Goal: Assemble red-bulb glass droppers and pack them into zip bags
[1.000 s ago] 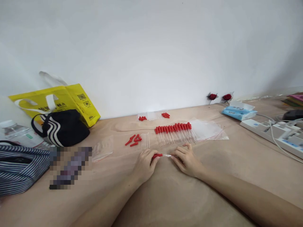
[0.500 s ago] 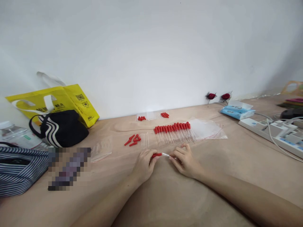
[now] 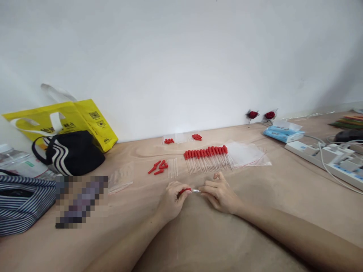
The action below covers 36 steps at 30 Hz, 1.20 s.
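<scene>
My left hand (image 3: pixel 171 199) pinches a red rubber dropper bulb (image 3: pixel 185 190) between thumb and fingers. From the bulb's right end a clear glass dropper tube (image 3: pixel 195 191) runs level into my right hand (image 3: pixel 220 193), whose fingers are closed on it. Fingers cover the tube's far end. Tube and bulb meet, but how deep the tube sits inside I cannot tell. Behind my hands lies a slanted row of droppers with red bulbs (image 3: pixel 205 153). Left of that row are several loose glass tubes (image 3: pixel 172 168) and several loose red bulbs (image 3: pixel 159 172).
Against the wall are more red bulbs (image 3: pixel 169 141) on clear plastic. Clear bags (image 3: pixel 249 154) lie right of the row, another (image 3: pixel 121 177) to the left. A tissue pack (image 3: pixel 283 133) and power strip (image 3: pixel 326 158) stand right; a yellow bag (image 3: pixel 99 130) and black pouch (image 3: pixel 81 153) left.
The bulb and tube have dipped slightly, and the tube now lies more level. Less of the tube shows between my hands. Both hands keep their grip.
</scene>
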Tool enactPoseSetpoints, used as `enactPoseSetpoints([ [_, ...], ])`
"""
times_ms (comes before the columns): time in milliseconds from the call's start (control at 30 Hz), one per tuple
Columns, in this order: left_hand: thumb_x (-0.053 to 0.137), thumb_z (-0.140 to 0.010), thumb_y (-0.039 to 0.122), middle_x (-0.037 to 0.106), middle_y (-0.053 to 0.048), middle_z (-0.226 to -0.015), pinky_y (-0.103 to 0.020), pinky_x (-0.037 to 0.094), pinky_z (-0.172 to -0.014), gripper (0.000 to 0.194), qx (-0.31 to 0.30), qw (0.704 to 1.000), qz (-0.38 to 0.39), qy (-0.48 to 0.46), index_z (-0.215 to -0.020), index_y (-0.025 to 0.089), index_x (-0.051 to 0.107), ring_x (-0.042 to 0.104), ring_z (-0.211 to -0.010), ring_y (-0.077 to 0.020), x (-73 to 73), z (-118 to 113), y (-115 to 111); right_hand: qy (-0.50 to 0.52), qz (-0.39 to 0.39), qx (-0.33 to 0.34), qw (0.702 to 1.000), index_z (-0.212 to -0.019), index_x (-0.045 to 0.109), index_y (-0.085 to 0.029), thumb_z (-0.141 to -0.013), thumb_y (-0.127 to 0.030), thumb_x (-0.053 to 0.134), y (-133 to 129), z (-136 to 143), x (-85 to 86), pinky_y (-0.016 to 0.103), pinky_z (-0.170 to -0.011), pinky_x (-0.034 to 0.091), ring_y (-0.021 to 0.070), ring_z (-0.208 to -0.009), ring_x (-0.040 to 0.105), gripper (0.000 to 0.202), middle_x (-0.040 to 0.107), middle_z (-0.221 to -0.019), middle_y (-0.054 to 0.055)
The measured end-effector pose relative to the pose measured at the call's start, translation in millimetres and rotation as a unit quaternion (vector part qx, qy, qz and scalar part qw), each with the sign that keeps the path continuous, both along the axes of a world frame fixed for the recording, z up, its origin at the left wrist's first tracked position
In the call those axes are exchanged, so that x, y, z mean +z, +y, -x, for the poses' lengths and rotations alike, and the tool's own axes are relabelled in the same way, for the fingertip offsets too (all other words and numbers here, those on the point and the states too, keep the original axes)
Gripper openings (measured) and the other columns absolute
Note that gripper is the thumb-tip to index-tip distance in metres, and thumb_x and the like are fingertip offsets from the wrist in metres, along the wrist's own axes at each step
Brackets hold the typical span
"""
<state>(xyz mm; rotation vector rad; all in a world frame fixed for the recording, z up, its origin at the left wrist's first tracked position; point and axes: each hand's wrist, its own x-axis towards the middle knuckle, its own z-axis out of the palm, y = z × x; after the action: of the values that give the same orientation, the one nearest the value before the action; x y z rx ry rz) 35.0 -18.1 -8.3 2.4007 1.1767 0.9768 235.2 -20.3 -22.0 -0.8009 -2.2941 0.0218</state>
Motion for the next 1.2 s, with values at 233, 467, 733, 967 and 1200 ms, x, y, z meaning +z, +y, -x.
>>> enactPoseSetpoints([
  [233,0.043,-0.084,0.024,0.054,-0.001,-0.06,-0.03,0.039,-0.066,0.02,-0.043,0.997,-0.057,0.043,-0.071,0.017,0.057,0.048,-0.061,-0.0147,1.4,-1.7,-2.3,-0.01,-0.054,0.001,0.999,-0.078,0.058,-0.016,-0.083,-0.015,0.038,4.0,0.2,1.6,0.031,-0.069,0.02,0.0094,-0.056,0.043,0.021,0.055,-0.063,-0.001],
  [467,0.042,-0.084,0.022,0.053,-0.001,-0.058,-0.031,0.038,-0.068,0.021,-0.076,0.992,-0.084,0.056,-0.069,0.017,0.055,0.047,-0.06,-0.0147,-1.9,-2.4,-2.1,-0.021,-0.029,-0.01,0.999,-0.079,0.058,-0.015,-0.084,-0.016,0.036,0.9,8.0,-1.9,0.031,-0.065,0.02,0.01,-0.056,0.039,0.023,0.056,-0.064,0.0],
  [733,0.043,-0.084,0.023,0.06,-0.001,-0.065,-0.033,0.036,-0.074,0.019,-0.054,0.993,-0.064,0.081,-0.072,0.018,0.057,0.052,-0.065,-0.015,-0.4,1.4,5.2,-0.068,0.008,-0.022,0.997,-0.08,0.06,-0.017,-0.084,-0.022,0.041,5.2,9.4,8.4,0.031,-0.067,0.021,0.0127,-0.066,0.045,0.02,0.059,-0.069,0.002],
  [967,0.05,-0.08,0.029,0.059,-0.006,-0.093,-0.035,0.036,-0.083,0.026,0.057,0.99,-0.108,0.064,-0.104,0.021,0.055,0.052,-0.091,-0.0207,2.5,21.6,20.3,-0.063,0.086,-0.083,0.991,-0.08,0.063,-0.021,-0.078,-0.021,0.049,15.9,14.3,16.8,0.03,-0.068,0.025,0.0154,-0.073,0.052,0.014,0.064,-0.073,0.001],
  [1200,0.058,-0.071,0.027,0.057,-0.007,-0.091,-0.039,0.037,-0.079,0.021,0.322,0.935,-0.127,0.082,-0.09,0.02,0.06,0.051,-0.087,-0.0261,1.2,57.2,44.8,0.079,0.191,-0.327,0.922,-0.096,0.056,-0.016,-0.077,-0.023,0.047,72.9,23.2,17.2,0.028,-0.068,0.029,0.0171,-0.077,0.057,0.023,0.066,-0.077,0.003],
])
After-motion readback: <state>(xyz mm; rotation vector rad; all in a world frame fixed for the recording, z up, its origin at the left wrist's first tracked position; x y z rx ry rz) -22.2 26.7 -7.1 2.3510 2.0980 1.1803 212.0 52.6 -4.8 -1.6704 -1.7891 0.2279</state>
